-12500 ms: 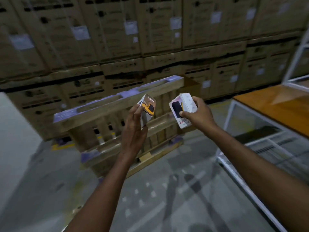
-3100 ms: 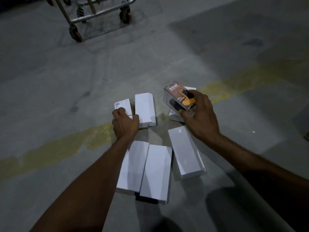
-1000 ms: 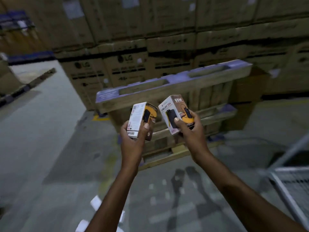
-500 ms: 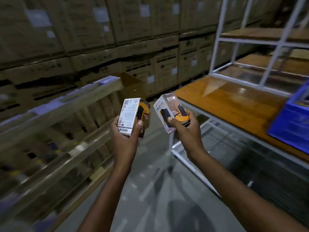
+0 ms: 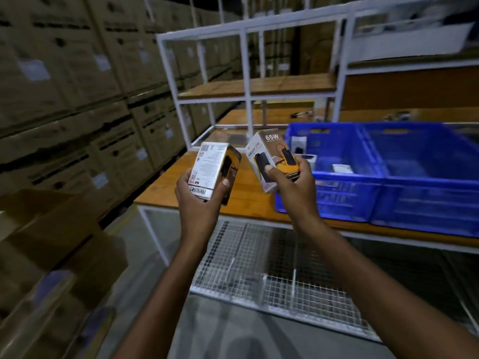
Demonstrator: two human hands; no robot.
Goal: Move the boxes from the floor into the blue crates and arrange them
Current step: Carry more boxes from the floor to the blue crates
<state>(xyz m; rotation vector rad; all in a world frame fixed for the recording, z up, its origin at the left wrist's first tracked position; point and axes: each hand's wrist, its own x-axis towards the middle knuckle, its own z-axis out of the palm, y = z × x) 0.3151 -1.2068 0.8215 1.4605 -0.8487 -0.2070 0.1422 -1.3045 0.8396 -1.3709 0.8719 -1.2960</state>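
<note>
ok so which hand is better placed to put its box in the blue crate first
Right, probably. The right hand holds the 65W box close by the near end of the left blue crate. The left hand and its white-backed box sit further left, over the wooden shelf.

**Two Boxes Held Up by the Crates**

The left hand (image 5: 199, 203) holds a white box (image 5: 211, 167) with small print on it. The right hand (image 5: 294, 189) holds a box marked 65W (image 5: 268, 154). Both boxes are up in the air, near a wooden worktop (image 5: 248, 200). On it sits a blue crate (image 5: 344, 175) with a few small boxes (image 5: 298, 146) inside. A second blue crate (image 5: 427, 181) is just beside it.
</note>
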